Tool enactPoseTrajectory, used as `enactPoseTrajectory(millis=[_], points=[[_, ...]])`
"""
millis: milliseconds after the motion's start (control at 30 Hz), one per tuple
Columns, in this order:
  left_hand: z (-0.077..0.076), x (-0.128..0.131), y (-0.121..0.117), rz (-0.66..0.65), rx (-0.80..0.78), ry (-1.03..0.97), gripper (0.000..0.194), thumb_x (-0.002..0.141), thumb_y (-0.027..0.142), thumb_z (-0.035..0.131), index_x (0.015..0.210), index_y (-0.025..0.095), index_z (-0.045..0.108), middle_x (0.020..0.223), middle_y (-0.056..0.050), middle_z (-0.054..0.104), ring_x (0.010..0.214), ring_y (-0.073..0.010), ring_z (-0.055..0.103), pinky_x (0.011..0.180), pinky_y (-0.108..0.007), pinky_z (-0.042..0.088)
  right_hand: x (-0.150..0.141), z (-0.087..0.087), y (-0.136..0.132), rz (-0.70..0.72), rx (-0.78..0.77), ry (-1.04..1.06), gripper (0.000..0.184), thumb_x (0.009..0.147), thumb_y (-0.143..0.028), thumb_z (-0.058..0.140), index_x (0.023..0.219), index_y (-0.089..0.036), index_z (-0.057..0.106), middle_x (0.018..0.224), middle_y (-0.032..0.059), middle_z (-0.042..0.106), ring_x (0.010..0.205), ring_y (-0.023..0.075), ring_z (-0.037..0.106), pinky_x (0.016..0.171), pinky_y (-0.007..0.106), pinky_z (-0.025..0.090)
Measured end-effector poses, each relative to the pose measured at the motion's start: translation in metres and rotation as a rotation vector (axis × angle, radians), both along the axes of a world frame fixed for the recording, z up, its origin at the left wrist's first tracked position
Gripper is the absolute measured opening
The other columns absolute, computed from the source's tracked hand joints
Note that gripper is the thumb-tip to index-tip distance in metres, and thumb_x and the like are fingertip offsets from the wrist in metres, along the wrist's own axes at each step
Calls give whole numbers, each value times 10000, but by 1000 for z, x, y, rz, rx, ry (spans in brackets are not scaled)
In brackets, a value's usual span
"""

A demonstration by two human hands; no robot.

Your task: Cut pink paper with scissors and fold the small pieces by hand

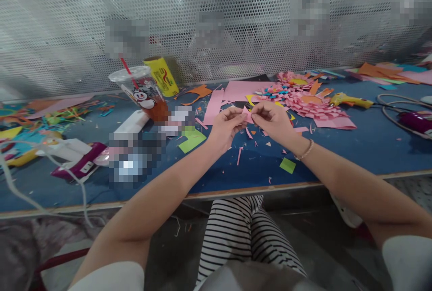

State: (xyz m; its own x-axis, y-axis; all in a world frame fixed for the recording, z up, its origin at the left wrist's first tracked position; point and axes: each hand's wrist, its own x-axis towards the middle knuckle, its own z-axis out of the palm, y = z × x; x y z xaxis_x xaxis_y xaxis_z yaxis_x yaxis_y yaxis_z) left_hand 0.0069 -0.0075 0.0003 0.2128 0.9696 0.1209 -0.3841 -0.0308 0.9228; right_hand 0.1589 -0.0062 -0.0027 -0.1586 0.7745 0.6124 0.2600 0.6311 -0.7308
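Both my hands meet over the middle of the blue table, pinching one small piece of pink paper (247, 114) between them. My left hand (227, 128) grips its left side with thumb and fingers. At its right edge are the pinched fingertips of my right hand (275, 122), with a bracelet on the wrist. Just behind lie larger sheets of pink paper (246, 89). Fringed pink paper flowers (312, 104) rest to the right, near a smaller pink and blue one (271, 93). Thin paper scraps are scattered below my hands.
A drink cup (143, 93) with a red straw and a yellow can (162, 77) stand at the left. A yellow glue gun (351, 100) lies at the right. Purple power strips (81, 162) with cables sit on both sides. A perforated metal screen (236, 16) rises behind the table.
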Motion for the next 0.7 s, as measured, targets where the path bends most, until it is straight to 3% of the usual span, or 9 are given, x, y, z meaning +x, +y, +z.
enactPoseTrajectory(millis=[367,700], points=[[1,1,-1,15,15,15,266,581,214,752,753,151,559,632,29,610,585,-73,596,669,-248,508,0,1,-3,0,-15,-21,19,736,-189,551,754,-191,553,677,-6,566,569,97,511,509,240,420],[-5,2,2,111,171,80,248,613,263,733,759,165,558,641,29,606,611,-83,596,654,-243,494,-2,1,-3,47,-110,47,96,740,-271,607,749,-183,571,666,-3,575,548,95,524,495,238,422]])
